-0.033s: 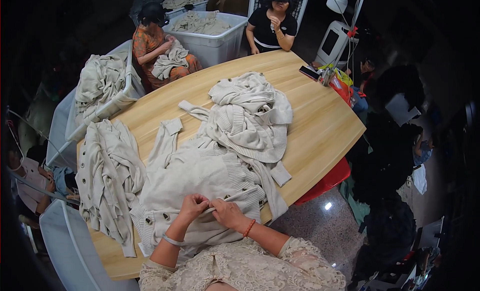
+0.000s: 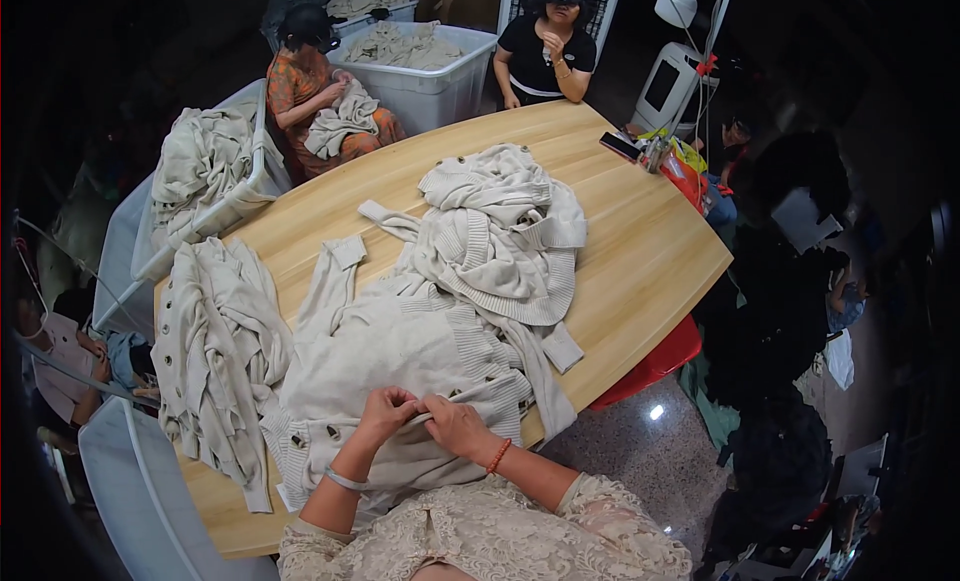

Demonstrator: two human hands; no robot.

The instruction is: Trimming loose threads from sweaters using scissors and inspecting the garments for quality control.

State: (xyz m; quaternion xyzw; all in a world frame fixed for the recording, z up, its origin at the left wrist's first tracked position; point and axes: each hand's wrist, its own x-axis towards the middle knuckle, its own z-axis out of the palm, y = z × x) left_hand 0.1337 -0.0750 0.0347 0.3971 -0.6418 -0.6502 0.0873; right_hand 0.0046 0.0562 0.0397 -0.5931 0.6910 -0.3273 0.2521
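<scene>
Pale wooden surface (image 2: 640,241) carries heaps of cream knitwear. At its near edge lies a cream cardigan (image 2: 400,371); the left hand (image 2: 385,411) and right hand (image 2: 452,424) meet there, fingers pinched closed on its buttoned band.

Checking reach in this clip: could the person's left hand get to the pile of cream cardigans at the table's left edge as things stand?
Probably yes. The left hand sits on the spread cardigan, and the cream pile lies just beside it on the table with nothing between, though both hands are now pinching fabric.
</scene>
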